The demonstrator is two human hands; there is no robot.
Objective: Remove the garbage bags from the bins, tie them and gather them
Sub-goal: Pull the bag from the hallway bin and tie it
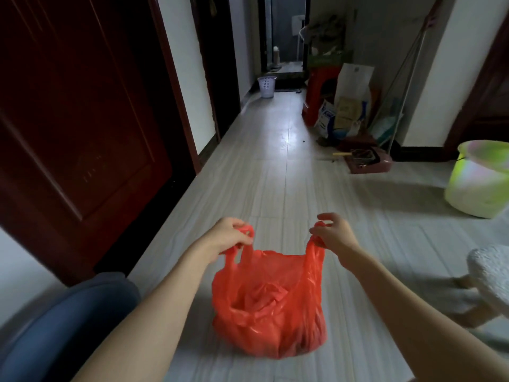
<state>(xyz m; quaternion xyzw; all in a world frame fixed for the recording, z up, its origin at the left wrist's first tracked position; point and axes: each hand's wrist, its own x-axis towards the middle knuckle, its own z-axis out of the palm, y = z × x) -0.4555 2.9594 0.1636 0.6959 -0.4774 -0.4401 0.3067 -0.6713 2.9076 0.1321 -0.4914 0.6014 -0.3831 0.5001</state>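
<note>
— Bag: where is it?
— Red garbage bag (268,307) sits on the pale tiled floor (275,172), hanging slack below the fingers, its mouth open between both hands.
— And the grip?
— Left hand (230,237) has its fingers (242,238) pinched on the left handle loop; right hand (332,234) pinches the right handle, its upper fingers curled loosely above the plastic.
— Anything beyond the fingertips?
— Well past them, down the hallway, a white lattice bin (266,86) stands by the left wall. Out to the right of the right hand's fingers sits a pale green bucket (479,180); a dark red door (80,119) lies off to the left of the left hand.
</note>
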